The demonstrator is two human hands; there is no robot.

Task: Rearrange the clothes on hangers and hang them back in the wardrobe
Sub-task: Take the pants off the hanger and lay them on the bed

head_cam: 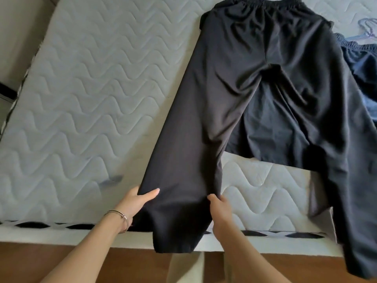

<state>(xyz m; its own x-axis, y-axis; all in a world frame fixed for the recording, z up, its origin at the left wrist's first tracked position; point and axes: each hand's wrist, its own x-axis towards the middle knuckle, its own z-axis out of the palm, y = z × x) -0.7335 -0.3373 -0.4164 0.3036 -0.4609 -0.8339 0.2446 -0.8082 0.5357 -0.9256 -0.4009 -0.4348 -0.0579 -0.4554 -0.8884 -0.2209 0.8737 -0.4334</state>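
Bare quilted mattress (85, 94), loads of open space on its left. Black trousers (255, 82) lie spread across it, cuffs hanging over the near edge. Left hand (136, 201) and right hand (219, 209) each pinch a side of one leg.

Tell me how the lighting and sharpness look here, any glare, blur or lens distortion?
Head view: soft, even daylight, no hard glare, only a dull sheen on the black trousers; left hand and right hand look fairly sharp; the lower right corner smears; the mattress edges slant from wide-angle stretch.
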